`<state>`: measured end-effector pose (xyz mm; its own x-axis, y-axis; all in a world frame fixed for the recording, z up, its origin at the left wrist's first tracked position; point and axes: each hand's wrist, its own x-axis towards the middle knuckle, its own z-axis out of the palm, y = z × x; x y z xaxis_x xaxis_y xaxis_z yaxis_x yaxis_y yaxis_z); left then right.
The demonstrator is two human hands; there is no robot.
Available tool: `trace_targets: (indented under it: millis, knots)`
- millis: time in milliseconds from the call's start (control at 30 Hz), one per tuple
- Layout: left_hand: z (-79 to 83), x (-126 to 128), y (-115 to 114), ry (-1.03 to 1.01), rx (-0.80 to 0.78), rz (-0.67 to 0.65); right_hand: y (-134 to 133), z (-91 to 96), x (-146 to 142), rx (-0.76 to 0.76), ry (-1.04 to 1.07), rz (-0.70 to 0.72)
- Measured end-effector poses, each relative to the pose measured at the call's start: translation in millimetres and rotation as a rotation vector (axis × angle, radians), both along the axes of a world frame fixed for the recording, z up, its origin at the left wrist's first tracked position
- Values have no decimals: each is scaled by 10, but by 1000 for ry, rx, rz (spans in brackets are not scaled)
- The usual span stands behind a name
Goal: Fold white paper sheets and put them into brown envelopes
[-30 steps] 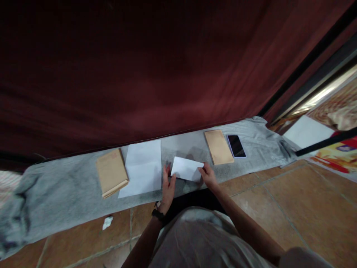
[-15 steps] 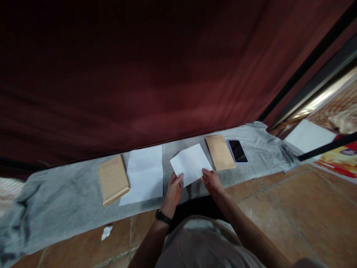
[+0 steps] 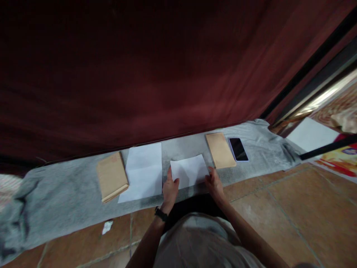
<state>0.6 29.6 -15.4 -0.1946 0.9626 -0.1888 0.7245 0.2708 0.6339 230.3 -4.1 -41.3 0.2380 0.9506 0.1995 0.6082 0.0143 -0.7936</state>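
A white sheet of paper, apparently folded (image 3: pixel 189 170), is held between my two hands just above the grey cloth. My left hand (image 3: pixel 170 189), with a dark watch on its wrist, grips the paper's left edge, thumb on top. At the right edge, my right hand (image 3: pixel 214 184) pinches the paper near its lower corner. To the left lie larger white sheets (image 3: pixel 145 171) with a crease across them. A stack of brown envelopes (image 3: pixel 111 176) overlaps their left edge. Right of the held paper lies another brown envelope (image 3: pixel 221 150).
A phone (image 3: pixel 238 149) lies right of the single envelope. The grey cloth (image 3: pixel 64 193) covers a long narrow bench against a dark red curtain (image 3: pixel 156 82). A white scrap (image 3: pixel 107 226) is on the tiled floor (image 3: pixel 279 208). Black bars stand at the right.
The held paper has come down closer to me and turned from a slant to nearly level with the bench. My left hand has shifted its grip along the left edge.
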Motion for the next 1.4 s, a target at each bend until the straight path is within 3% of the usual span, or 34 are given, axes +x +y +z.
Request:
trace_targets:
  millis: [100, 167, 300, 400, 533, 633, 733, 800, 967, 1267, 1400]
  knots:
    - [139, 36, -4, 128, -106, -27, -3, 30, -27, 96, -311, -6]
    - [171, 42, 4, 178, -119, -46, 41, 60, -108, 141, -439, 73]
    - [138, 19, 1, 187, -71, -81, 145, 74, -332, 131, -572, 341]
    - [109, -7, -40, 204, -35, -84, 169, 36, -427, 82, -613, 417]
    - [90, 30, -124, 359, 216, -122, 152, -7, -434, 63, -640, 432]
    - [30, 166, -131, 375, 400, -305, 137, -27, -426, 68, -663, 424]
    - [-91, 354, -54, 314, 410, -565, 127, -66, -433, 73, -699, 428]
    - [-175, 454, 24, 311, 367, -642, 126, -98, -440, 74, -729, 428]
    - [-278, 496, 203, 366, 319, -649, 137, -131, -443, 99, -749, 414]
    - [-276, 299, 450, 480, 320, -634, 148, -108, -454, 137, -688, 375]
    - [-285, 292, 451, 508, 315, -630, 151, -95, -454, 130, -686, 375]
